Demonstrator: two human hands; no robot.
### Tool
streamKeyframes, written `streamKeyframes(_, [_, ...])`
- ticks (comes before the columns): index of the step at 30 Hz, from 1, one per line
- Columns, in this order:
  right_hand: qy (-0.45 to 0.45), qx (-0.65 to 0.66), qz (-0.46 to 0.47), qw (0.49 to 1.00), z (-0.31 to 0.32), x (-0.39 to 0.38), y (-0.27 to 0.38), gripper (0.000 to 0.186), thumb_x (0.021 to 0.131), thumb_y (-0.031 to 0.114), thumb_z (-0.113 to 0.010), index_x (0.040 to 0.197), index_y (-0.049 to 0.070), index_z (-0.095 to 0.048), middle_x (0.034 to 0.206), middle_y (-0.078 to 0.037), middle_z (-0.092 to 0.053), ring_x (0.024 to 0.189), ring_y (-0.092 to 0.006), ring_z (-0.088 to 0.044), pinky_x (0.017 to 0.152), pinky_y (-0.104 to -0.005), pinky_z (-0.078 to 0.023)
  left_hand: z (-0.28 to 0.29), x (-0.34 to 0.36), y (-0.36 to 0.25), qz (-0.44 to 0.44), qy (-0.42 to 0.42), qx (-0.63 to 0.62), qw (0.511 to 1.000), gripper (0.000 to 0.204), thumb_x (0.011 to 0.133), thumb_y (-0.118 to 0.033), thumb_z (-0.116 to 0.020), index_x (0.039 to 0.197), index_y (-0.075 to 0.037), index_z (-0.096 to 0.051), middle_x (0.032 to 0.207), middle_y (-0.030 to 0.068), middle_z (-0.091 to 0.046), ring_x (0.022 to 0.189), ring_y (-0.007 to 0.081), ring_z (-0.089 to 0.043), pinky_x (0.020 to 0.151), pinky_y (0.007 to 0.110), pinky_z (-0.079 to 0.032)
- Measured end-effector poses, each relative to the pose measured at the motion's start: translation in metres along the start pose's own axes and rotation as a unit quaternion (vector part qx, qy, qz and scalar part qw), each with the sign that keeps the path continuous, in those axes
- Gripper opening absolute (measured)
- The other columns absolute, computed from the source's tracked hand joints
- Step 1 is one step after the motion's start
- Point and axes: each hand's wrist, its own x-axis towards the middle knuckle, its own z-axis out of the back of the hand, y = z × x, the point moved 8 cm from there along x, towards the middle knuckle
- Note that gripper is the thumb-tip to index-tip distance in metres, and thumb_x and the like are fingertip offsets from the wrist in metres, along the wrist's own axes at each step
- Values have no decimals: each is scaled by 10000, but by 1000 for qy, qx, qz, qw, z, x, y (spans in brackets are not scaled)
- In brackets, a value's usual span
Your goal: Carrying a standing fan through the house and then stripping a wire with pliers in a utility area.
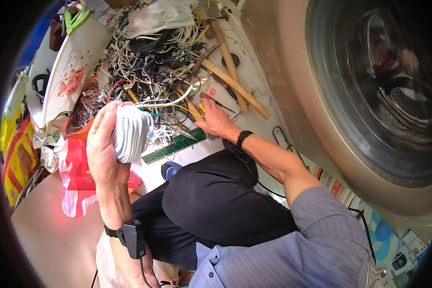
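A thick coil of white cable (132,134) is gripped in my left hand (102,144), with one loose cable end stretching off toward the upper right. My right hand (217,117) reaches low over the floor, thumb apart from its extended fingers. Its fingertips touch or lie right beside a yellow-handled tool (201,106), mostly hidden by them. Just beyond them lies a thin tool with a red handle (209,96). Between my hands and my knee is a long green circuit board (175,145), with a tangle of thin white wire (163,134) at its upper edge.
A big heap of tangled cables (149,62) fills the far floor, topped by a clear plastic bag (156,18). Wooden-handled tools (235,89) lie right of it. A washing machine (293,96) borders the right. A red bag (77,165) and a white container (77,67) stand left.
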Motion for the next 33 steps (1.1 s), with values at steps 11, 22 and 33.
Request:
streamKeyframes(11, [200, -111, -117, 967, -71, 52, -26, 491, 771, 317, -711, 1082, -53, -629, 1093, -311, -659, 997, -481, -675, 884, -527, -571, 55, 5, -14, -19, -48, -87, 995, 256, 1061, -105, -571, 1256, 43, -647, 1171, 126, -728, 1064, 211, -712, 975, 351, -563])
streamKeyframes(22, [175, -30, -94, 980, 10, 82, -66, 363, 756, 271, -704, 979, -14, -723, 955, -284, -715, 924, -455, -693, 845, -499, -548, 79, -3, -50, -77, -72, -100, 989, 243, 1058, -108, -582, 1226, 45, -668, 1148, 127, -737, 1036, 200, -719, 957, 339, -568])
streamKeyframes(33, [144, -203, 44, 968, 54, 151, -54, 331, 783, 203, -688, 1027, -21, -689, 958, -279, -706, 924, -465, -678, 831, -539, -535, 115, -21, -77, -135, -139, -79, 978, 223, 1040, -89, -609, 1206, 37, -686, 1129, 129, -744, 1021, 202, -726, 934, 337, -581])
